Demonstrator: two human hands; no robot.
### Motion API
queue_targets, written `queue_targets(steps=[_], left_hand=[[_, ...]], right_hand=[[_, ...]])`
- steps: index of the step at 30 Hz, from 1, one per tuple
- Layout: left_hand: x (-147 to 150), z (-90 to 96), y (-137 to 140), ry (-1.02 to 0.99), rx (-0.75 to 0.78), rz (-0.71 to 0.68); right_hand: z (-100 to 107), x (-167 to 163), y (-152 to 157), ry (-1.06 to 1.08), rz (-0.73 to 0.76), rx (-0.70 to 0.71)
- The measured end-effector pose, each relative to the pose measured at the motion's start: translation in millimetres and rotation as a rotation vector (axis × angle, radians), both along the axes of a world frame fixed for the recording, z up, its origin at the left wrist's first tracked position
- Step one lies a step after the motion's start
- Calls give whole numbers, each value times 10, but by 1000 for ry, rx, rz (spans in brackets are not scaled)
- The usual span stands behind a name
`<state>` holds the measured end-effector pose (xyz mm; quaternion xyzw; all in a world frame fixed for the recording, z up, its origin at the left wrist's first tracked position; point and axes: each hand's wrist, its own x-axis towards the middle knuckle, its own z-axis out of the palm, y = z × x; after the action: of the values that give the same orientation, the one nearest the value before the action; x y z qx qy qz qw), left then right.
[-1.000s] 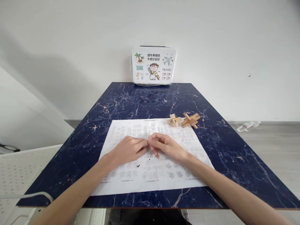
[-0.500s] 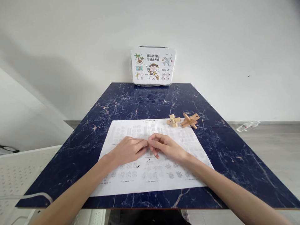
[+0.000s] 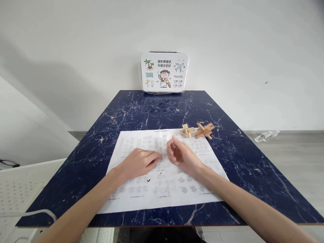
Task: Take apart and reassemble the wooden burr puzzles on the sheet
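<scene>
A white printed sheet [image 3: 118, 199] with rows of small grey diagrams lies on the table under both hands. My left hand [image 3: 140, 162] rests on its middle, palm down, fingers loosely bent and nothing visible in them. Just to its right, my right hand [image 3: 183, 156] is turned on its side above the paper, thumb up and apart from the loosely curled fingers, slightly blurred; no object shows in it. Beyond the right hand, a small wooden interlocking puzzle [image 3: 186, 131] sits at the sheet's top right edge. Beside it is a larger wooden puzzle [image 3: 205, 130] with crossing bars.
A dark blue marble-patterned table [image 3: 162, 113] carries everything. At its far edge a white cartoon-printed case [image 3: 164, 72] stands against the wall. A white cable [image 3: 37, 212] crosses the near left corner, beside a perforated white chair [image 3: 27, 185]. A clear plastic bottle [image 3: 267, 135] lies on the floor at right.
My hands have come apart where their fingertips met. The right one has moved slightly right and its thumb has lifted; the left has stayed nearly still. Both puzzles remain in place.
</scene>
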<state>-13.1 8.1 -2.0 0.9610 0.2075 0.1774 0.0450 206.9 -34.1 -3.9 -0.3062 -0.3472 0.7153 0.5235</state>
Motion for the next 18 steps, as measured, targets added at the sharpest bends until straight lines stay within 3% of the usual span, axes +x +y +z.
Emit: queue_targets(steps=[9, 18], left_hand=[[-11, 20, -3, -27, -37, -16], [-28, 7, 19, -28, -36, -25]], right_hand=[[21, 407, 176, 408, -403, -140], [-69, 688, 300, 662, -478, -226]])
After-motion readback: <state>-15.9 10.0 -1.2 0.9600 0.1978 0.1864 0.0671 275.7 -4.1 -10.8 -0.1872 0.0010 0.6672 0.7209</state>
